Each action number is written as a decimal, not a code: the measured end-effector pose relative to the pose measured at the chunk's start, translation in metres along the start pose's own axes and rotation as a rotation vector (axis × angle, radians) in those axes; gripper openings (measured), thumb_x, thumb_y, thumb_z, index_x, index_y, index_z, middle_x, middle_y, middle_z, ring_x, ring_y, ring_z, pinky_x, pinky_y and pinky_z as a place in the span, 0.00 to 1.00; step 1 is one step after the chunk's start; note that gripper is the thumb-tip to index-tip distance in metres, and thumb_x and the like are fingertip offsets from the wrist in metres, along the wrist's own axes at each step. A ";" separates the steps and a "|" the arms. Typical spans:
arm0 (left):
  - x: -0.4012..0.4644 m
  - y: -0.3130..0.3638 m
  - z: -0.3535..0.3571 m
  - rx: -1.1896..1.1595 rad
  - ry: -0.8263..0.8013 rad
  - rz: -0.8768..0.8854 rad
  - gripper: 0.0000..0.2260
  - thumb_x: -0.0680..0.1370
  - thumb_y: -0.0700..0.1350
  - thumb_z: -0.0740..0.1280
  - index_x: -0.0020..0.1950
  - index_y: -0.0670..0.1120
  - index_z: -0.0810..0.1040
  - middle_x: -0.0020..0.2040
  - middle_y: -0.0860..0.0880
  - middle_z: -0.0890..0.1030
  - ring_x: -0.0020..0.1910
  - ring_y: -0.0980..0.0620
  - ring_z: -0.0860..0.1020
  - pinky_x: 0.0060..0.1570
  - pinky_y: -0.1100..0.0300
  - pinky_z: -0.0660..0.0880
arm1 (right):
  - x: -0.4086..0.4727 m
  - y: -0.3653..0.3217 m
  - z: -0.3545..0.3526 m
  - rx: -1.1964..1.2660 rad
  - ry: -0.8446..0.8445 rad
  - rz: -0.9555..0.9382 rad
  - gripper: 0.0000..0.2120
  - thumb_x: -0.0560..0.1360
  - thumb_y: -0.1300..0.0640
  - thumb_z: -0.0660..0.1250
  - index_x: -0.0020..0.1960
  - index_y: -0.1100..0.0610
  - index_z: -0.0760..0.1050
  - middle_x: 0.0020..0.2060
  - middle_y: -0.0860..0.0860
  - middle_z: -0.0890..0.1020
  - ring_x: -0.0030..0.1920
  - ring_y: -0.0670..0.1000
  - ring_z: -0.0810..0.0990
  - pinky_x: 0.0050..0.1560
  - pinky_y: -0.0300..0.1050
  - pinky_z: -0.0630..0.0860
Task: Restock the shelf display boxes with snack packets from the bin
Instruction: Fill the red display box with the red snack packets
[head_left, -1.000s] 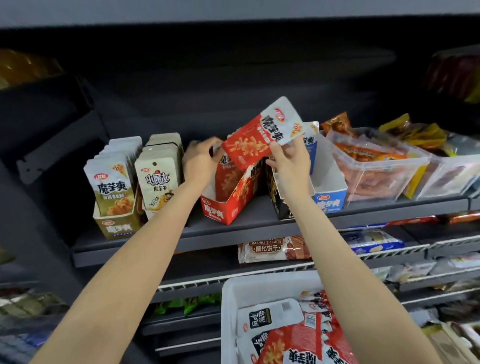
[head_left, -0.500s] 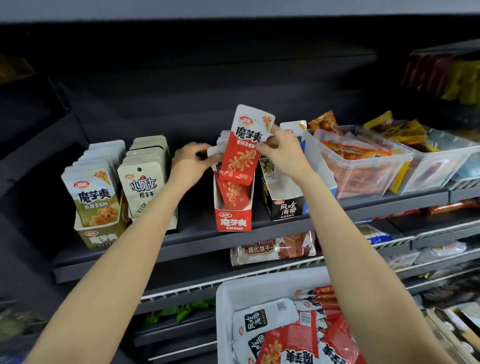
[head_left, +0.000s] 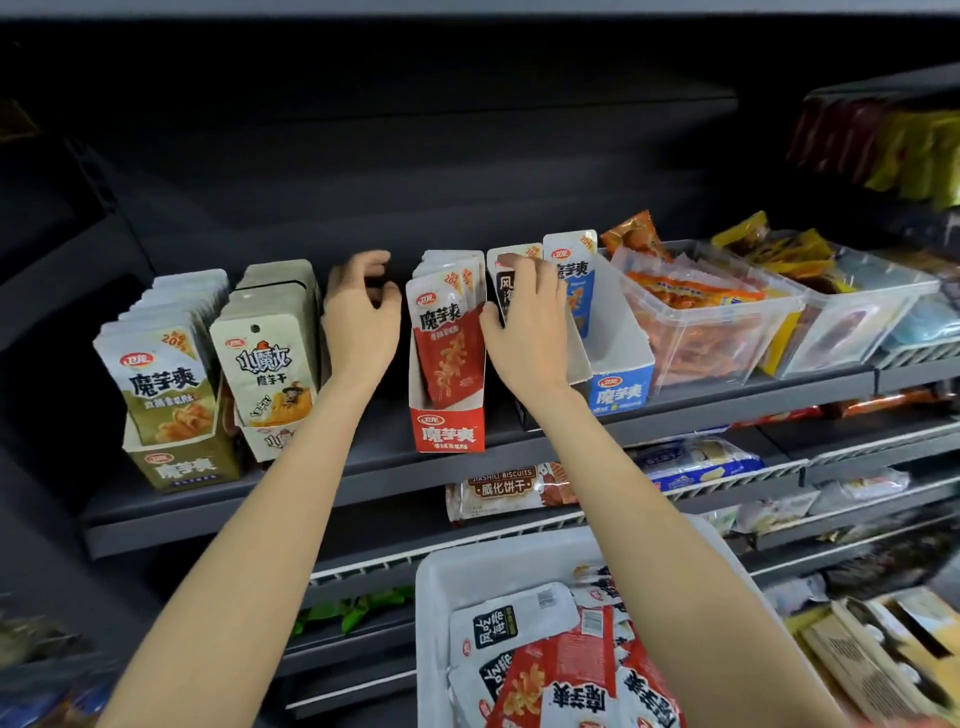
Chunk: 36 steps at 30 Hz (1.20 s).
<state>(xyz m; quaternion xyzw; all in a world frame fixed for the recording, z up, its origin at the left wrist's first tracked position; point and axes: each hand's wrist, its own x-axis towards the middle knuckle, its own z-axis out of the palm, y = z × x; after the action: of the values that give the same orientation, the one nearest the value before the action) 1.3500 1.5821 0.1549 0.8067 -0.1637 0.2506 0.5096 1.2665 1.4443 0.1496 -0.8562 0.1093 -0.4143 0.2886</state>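
The red display box (head_left: 448, 427) stands upright on the dark shelf (head_left: 374, 457) with several red snack packets (head_left: 448, 348) in it. My left hand (head_left: 358, 317) hovers just left of the box, fingers loosely curled and holding nothing. My right hand (head_left: 524, 327) sits at the box's right side. Its thumb touches the front red packet's edge and its fingers lie over a black packet (head_left: 505, 283) in the neighbouring black box, which is mostly hidden. The white bin (head_left: 519, 566) below holds several red and black-and-white packets (head_left: 550, 675).
An olive box (head_left: 182, 467) and a beige box (head_left: 270, 439), both full, stand at the left. A blue box (head_left: 621, 396) and clear plastic tubs (head_left: 727, 332) stand to the right. A biscuit pack (head_left: 506, 488) lies on the lower shelf.
The red packet my right hand held has gone down into the red box and been let go. My left hand has come off the box. The box now stands straight.
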 end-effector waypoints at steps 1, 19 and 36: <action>-0.012 0.005 -0.005 0.013 0.055 0.034 0.13 0.77 0.39 0.63 0.61 0.48 0.75 0.57 0.50 0.76 0.44 0.60 0.75 0.51 0.59 0.75 | -0.011 0.001 -0.008 0.047 0.013 -0.029 0.19 0.75 0.60 0.65 0.64 0.59 0.69 0.63 0.55 0.71 0.65 0.53 0.67 0.64 0.40 0.63; -0.253 -0.037 0.012 0.417 -1.117 0.110 0.16 0.76 0.49 0.67 0.64 0.51 0.75 0.61 0.51 0.77 0.60 0.51 0.75 0.55 0.56 0.73 | -0.218 0.141 -0.072 -0.364 -1.192 -0.121 0.26 0.75 0.66 0.62 0.71 0.51 0.66 0.71 0.52 0.66 0.73 0.53 0.61 0.70 0.52 0.63; -0.318 -0.026 -0.007 0.588 -1.405 -0.160 0.36 0.69 0.61 0.72 0.71 0.47 0.63 0.62 0.44 0.69 0.63 0.44 0.68 0.58 0.54 0.69 | -0.237 0.145 -0.095 -0.033 -0.517 -0.002 0.10 0.80 0.59 0.60 0.52 0.61 0.78 0.36 0.53 0.82 0.35 0.54 0.81 0.33 0.40 0.73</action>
<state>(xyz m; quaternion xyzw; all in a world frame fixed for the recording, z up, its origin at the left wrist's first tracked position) 1.1003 1.6026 -0.0436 0.8883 -0.3168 -0.3256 0.0668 1.0504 1.3897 -0.0422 -0.9384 0.0375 -0.1801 0.2925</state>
